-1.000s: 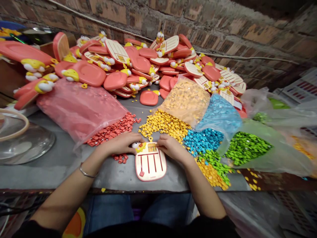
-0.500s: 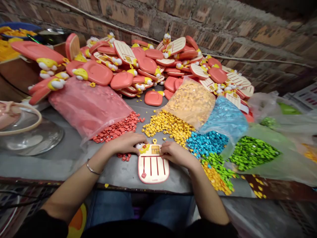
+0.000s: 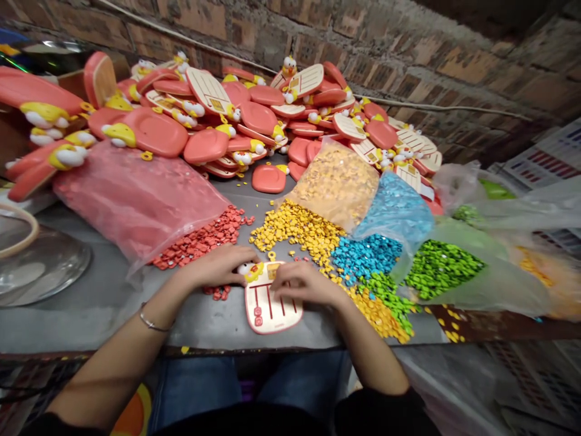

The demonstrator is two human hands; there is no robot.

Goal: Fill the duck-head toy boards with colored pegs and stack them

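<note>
Beyond the left hand [image 3: 222, 266] and the right hand [image 3: 308, 281] rises a brick wall [image 3: 408, 54], a pale cable [image 3: 408, 106] strung along it. Well left of the left hand, a clear rounded vessel [image 3: 57, 269] sits on the grey counter [image 3: 204, 324]; farther back is a dark glossy object [image 3: 49, 59]. A pale crate [image 3: 542, 160] stands far right of the right hand.

Head view, facing forward and down
From above the lap [image 3: 195, 387], close over the bench [image 3: 204, 330], toward the brick wall [image 3: 408, 66].
</note>
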